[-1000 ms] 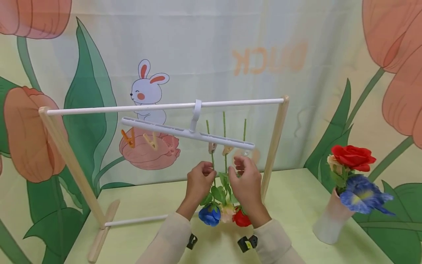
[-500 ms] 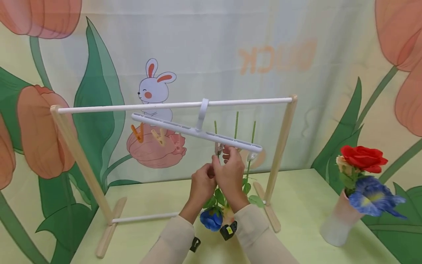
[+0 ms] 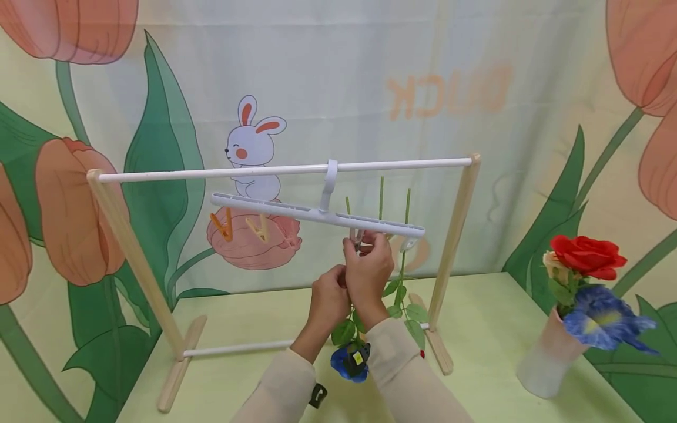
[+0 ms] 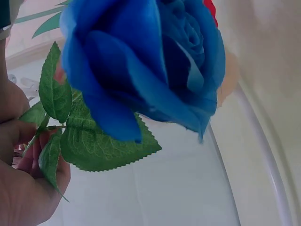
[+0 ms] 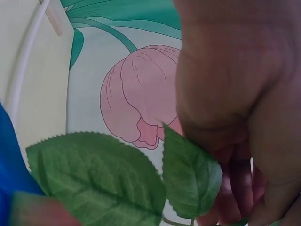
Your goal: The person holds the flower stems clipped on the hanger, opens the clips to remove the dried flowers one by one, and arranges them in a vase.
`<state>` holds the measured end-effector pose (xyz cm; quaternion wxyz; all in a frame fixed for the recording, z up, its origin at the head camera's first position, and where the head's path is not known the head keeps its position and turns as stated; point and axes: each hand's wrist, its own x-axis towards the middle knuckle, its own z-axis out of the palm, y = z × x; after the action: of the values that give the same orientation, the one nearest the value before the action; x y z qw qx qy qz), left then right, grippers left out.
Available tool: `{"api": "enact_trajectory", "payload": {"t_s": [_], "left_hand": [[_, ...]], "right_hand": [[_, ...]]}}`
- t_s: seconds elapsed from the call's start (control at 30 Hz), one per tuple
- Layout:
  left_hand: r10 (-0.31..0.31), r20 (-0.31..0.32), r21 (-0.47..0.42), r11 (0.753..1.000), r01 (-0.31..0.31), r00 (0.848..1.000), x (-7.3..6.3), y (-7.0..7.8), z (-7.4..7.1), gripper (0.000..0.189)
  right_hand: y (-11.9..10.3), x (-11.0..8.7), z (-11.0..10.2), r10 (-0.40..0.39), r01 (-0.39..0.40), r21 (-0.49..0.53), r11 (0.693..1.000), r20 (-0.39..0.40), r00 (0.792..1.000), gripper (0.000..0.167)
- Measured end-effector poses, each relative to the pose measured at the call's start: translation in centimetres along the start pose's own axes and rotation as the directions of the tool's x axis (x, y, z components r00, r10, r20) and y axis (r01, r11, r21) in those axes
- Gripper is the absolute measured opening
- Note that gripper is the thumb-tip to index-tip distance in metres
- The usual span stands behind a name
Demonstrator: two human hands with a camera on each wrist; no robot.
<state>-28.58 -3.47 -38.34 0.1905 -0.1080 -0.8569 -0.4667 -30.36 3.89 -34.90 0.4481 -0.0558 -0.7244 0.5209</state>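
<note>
hands pinch clip, thin stem | rose: blue, layered | leaves: serrated

A vase, pinkish at the top and white lower down, stands at the right of the pale green desk, holding a red rose, a cream flower and a blue flower with a yellow centre. Behind, a printed backdrop shows a white rabbit, large orange tulips and mirrored orange lettering.
</note>
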Motion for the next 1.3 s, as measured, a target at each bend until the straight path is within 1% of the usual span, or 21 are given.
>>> {"api": "enact_trajectory", "payload": {"t_s": [0.07,0.3,0.5,0.7,0.83,0.97,1.13,1.2,1.3], "left_hand": [[-0.008,0.013,-0.016,1.0,0.008,1.0,0.1,-0.1,0.0,0.015],[-0.063,0.064,-0.08,0.994,0.068,0.996,0.3,-0.2,-0.1,0.017],[-0.085,0.074,-0.096,0.991,0.092,0.994,0.2,-0.1,-0.1,0.016],[-0.145,0.087,-0.097,0.983,0.153,0.986,0.3,-0.1,-0.3,0.017],[-0.181,0.109,-0.146,0.97,0.196,0.977,0.1,-0.3,-0.3,0.017],[-0.202,0.132,-0.21,0.951,0.226,0.971,-0.1,-0.6,-0.4,0.015],[-0.215,0.15,-0.248,0.937,0.248,0.965,-0.5,-1.5,-0.4,0.011],[-0.215,0.156,-0.253,0.935,0.249,0.964,-0.7,-2.0,-0.5,0.012],[-0.209,0.161,-0.244,0.939,0.244,0.965,-1.1,-2.6,-0.8,0.012]], "right_hand": [[-0.1,0.1,0.0,-0.005,0.005,0.007,1.0,-0.012,1.0,0.027],[-0.3,0.3,0.0,-0.002,0.002,0.009,1.0,-0.038,0.999,0.02],[-0.3,0.3,0.1,0.005,-0.004,0.009,1.0,-0.047,0.999,0.017],[-0.4,0.1,0.2,0.002,-0.001,0.02,1.0,-0.037,0.999,0.016],[-0.4,0.1,0.2,0.023,-0.023,0.029,0.999,-0.006,1.0,0.021],[-0.3,0.1,0.1,0.048,-0.049,0.024,0.998,0.031,0.998,0.025],[-0.2,0.1,0.3,0.043,-0.043,0.016,0.999,0.023,0.999,0.027],[-0.2,0.1,0.4,0.039,-0.039,0.021,0.999,0.015,0.999,0.027],[-0.1,0.1,0.4,0.031,-0.031,0.032,0.999,0.009,0.999,0.027]]}}
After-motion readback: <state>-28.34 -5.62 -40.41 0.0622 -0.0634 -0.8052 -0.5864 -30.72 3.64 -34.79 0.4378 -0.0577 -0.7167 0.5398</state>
